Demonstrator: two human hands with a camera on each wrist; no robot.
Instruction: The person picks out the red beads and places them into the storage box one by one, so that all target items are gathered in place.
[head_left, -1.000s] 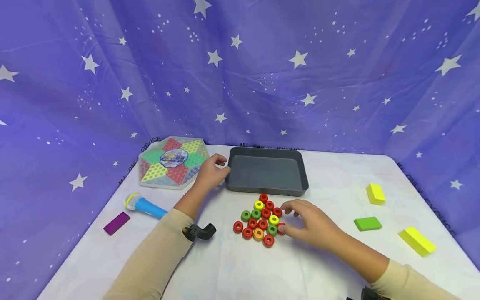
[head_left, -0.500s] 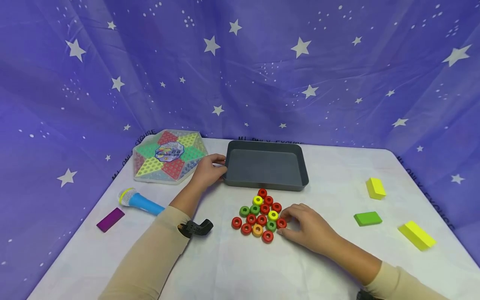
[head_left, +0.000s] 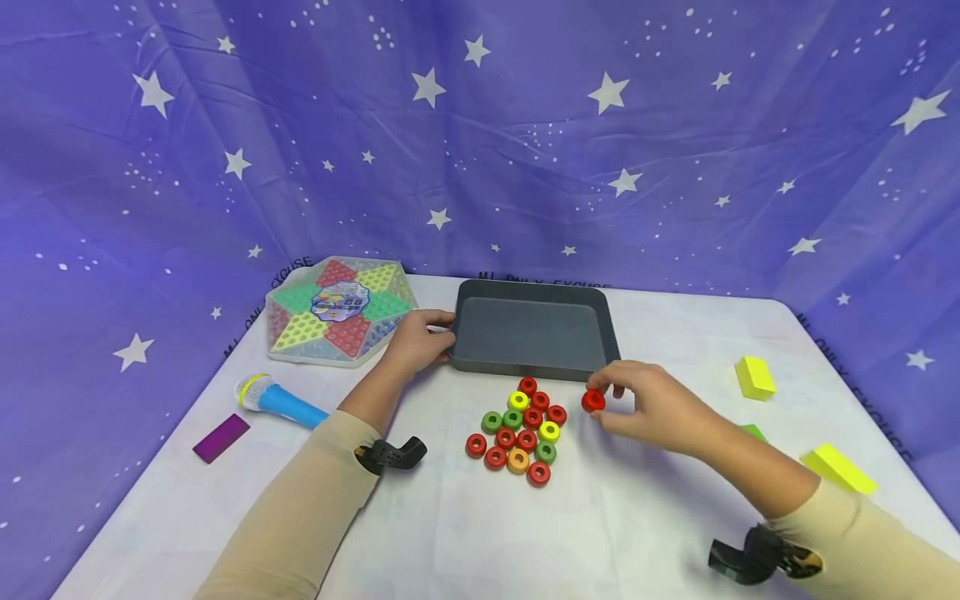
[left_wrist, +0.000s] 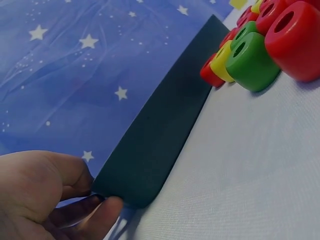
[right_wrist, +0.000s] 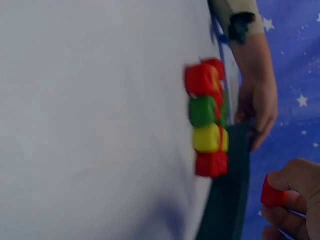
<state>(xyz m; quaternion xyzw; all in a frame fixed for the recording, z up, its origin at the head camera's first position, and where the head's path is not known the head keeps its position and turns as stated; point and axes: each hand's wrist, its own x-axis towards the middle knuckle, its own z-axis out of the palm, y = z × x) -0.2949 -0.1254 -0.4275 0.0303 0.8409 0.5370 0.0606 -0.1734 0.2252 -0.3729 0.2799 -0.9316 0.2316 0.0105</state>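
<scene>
My right hand (head_left: pixel 660 408) pinches a red ring-shaped bead (head_left: pixel 593 401) between thumb and fingers, just off the tray's front right corner. In the right wrist view the same red bead (right_wrist: pixel 272 192) shows at the fingertips. My left hand (head_left: pixel 416 340) holds the left side of a dark grey rectangular tray (head_left: pixel 536 368). From the left wrist view, its fingers (left_wrist: pixel 102 217) lie against the tray's corner. In front of the tray sits a cluster of red, green, yellow and orange beads, including an orange bead (head_left: pixel 518 461) and a green bead (head_left: pixel 492 422).
Left of the tray lies a hexagonal Chinese checkers board (head_left: pixel 341 312). Nearer are a blue toy microphone (head_left: pixel 285 403) and a purple block (head_left: pixel 221 438). At right are two yellow blocks, one the far yellow block (head_left: pixel 754 378), and a green block (head_left: pixel 753 432), partly hidden by the right arm.
My right hand has taken a red bead from the cluster's right side and carried it up and right, toward the tray. My left hand has come onto the tray's side.
</scene>
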